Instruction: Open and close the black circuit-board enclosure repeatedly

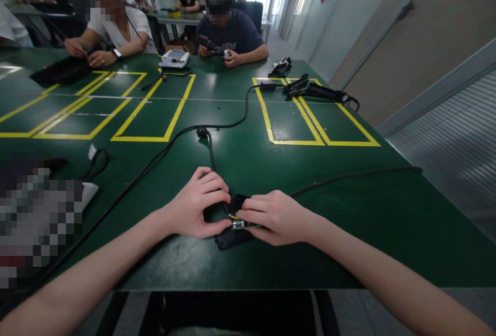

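Note:
My left hand (199, 202) and my right hand (273, 216) meet over a small black device (232, 238) lying on the green table (248, 165) near its front edge. Inside the device a green circuit board with coloured wires shows between my fingertips. The left hand's thumb and fingers curl round the device's left end. The right hand's fingers press together on its right side and the board. A black cable (211, 152) runs from the device away across the table.
Yellow tape rectangles (294, 119) mark the table. Black tools and a power adapter (310, 89) lie far right. Two people sit across the table handling small items, a white device (175, 58) between them. Another black cable (349, 176) trails right.

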The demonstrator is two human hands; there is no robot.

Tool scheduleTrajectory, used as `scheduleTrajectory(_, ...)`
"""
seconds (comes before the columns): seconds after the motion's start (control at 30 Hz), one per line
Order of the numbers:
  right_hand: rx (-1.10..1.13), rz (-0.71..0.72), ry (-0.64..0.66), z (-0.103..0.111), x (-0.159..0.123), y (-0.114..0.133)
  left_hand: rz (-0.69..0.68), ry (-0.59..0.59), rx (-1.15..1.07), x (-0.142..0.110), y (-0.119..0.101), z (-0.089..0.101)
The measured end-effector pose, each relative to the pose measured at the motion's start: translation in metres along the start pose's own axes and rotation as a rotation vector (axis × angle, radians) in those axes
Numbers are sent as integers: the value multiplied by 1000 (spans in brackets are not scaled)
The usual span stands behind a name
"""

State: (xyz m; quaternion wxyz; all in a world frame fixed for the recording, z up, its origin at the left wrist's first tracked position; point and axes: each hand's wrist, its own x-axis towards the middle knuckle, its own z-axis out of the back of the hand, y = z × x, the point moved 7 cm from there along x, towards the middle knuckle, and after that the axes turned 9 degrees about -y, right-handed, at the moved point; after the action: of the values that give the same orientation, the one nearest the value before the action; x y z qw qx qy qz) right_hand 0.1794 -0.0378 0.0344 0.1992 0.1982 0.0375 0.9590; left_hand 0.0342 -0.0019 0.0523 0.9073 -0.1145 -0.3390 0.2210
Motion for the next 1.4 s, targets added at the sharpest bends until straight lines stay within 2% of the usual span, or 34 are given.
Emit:
scheduleTrajectory(0.13,-35,-8,-93,8,-1,-8,52,24,65,-1,6,-1)
scheduleTrajectory(0.3,-30,-58,-183,16,-6,-22,24,55,35,-4,7,-4)
scheduleTrajectory(0.47,-1,-109,-259,24,-12,-34,23,27,36,-2,8,0)
scheduleTrajectory(0.6,43,-117,-290,29,-13,-37,76,20,10,-1,10,5)
scheduleTrajectory(0.8,153,-175,-225,22,-12,-39,83,-21,8,-1,13,9)
scheduleTrajectory(0.9,169,-181,-233,21,-12,-39,65,-38,9,-1,12,9)
scheduleTrajectory(1.13,196,-208,-214,16,-13,-41,63,-22,13,-3,12,5)
scheduleTrajectory(1.4,147,-375,-87,18,-20,-56,99,-51,28,-1,14,11)
